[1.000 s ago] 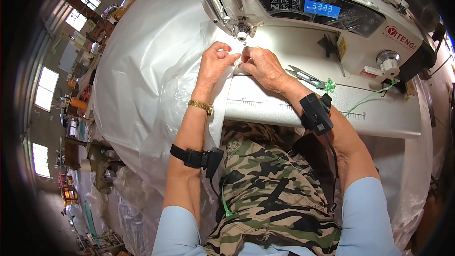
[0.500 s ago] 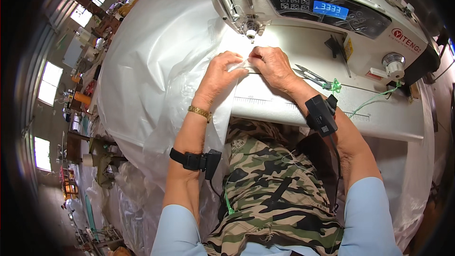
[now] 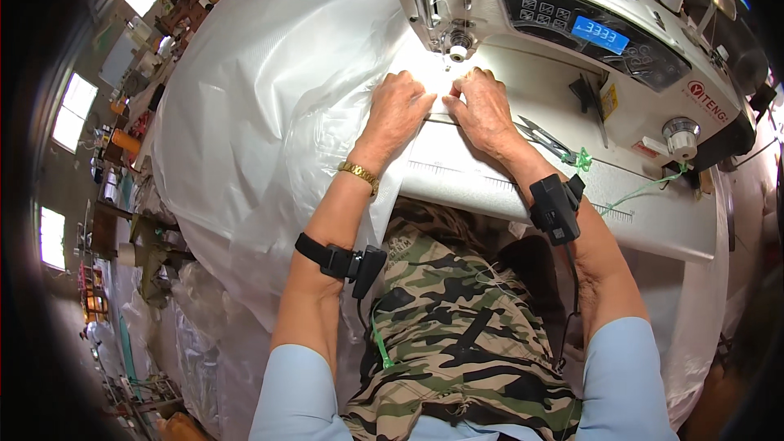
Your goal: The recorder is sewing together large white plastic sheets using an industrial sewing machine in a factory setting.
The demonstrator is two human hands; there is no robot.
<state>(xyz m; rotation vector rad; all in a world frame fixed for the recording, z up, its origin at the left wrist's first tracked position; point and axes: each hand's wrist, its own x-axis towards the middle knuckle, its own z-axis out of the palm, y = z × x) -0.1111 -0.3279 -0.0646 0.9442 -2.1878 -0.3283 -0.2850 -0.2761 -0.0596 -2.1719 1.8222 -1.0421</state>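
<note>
A large translucent white plastic sheet [image 3: 237, 122] spreads over the left of the table and hangs down toward my lap. My left hand [image 3: 397, 117] lies over its right edge, fingers curled on it and thumb pointing right. Beside it, my right hand [image 3: 483, 114] has bent fingers, its thumb close to the left thumb; both seem to grip the sheet's edge, though glare blurs what lies between them. Just beyond my fingertips is the needle area [image 3: 457, 54] of a white sewing machine [image 3: 645, 110], brightly lit by its lamp.
Dark thread snips [image 3: 545, 140] with a green cord [image 3: 583, 161] lie right of my right hand. A thin black tool [image 3: 594, 106] rests against the machine's base. A ruler scale [image 3: 465, 174] runs along the table's front. Cluttered shelves and windows [image 3: 69, 113] stand far left.
Both hands have shifted slightly forward toward the needle, and their fingertips have moved apart a little. The whole view has turned, so the machine appears farther right.
</note>
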